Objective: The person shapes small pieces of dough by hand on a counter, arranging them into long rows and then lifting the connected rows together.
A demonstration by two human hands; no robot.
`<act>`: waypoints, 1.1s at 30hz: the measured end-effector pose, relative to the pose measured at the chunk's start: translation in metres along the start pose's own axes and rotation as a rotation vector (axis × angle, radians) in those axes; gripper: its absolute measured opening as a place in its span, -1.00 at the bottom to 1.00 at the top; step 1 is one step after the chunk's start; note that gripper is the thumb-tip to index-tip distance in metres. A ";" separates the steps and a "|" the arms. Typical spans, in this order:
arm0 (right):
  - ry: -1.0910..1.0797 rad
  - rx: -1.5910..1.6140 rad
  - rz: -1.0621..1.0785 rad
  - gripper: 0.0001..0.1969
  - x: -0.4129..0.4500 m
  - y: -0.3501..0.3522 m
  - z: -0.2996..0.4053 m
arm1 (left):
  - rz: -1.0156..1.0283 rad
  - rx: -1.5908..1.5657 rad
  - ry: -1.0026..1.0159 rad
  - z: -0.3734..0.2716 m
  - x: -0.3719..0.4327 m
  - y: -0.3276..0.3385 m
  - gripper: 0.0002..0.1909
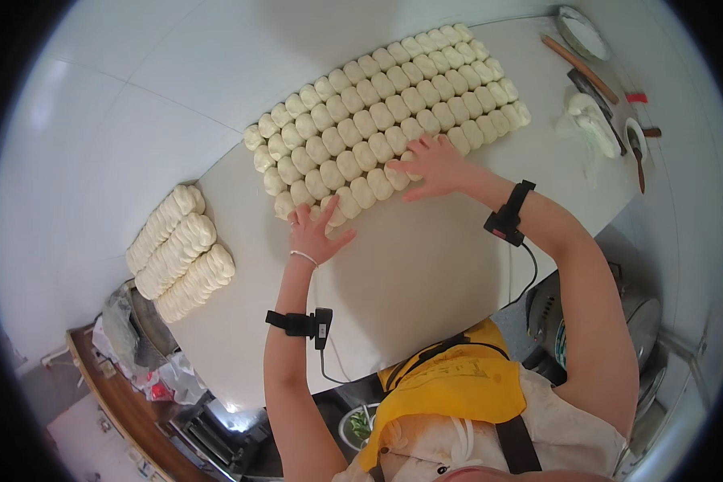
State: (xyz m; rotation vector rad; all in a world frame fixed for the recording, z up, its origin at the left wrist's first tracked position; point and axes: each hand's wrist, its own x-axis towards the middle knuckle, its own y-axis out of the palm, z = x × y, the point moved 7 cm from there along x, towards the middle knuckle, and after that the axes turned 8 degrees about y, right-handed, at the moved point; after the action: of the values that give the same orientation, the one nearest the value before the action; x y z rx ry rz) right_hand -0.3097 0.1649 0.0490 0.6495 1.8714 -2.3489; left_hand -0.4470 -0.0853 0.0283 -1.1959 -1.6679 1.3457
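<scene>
Rows of pale dough pieces lie packed side by side in a large block on the white worktop. My left hand spreads its fingers over the near left corner of the block, with fingertips on or just above the front row. Farther right, my right hand rests with fingers apart over the front row's middle and hides a few pieces. Neither hand grips a piece. To the left, three more rows of dough pieces lie pressed together in a separate group.
At the right end are a wooden rolling pin, a bowl of white powder, a dough lump and a small bowl with a brush. A wall backs the worktop. Below left, plastic bags sit near a brown shelf.
</scene>
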 end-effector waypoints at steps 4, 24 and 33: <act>-0.032 0.008 0.089 -0.16 0.008 -0.009 0.002 | 0.338 -0.115 -0.156 0.003 0.027 0.012 -0.06; -0.082 0.266 -0.457 -0.33 -0.146 0.095 0.007 | -0.077 -0.081 -0.067 -0.129 -0.108 0.037 -0.21; -0.003 0.240 -0.520 -0.33 -0.138 0.056 -0.037 | -0.236 -0.196 -0.171 -0.038 -0.172 0.078 -0.29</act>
State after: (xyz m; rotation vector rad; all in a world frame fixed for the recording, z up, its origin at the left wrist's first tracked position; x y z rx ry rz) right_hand -0.1562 0.1571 0.0415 0.1776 1.9610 -2.9145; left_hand -0.3333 -0.2286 -0.0309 -0.9731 -2.0324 1.1862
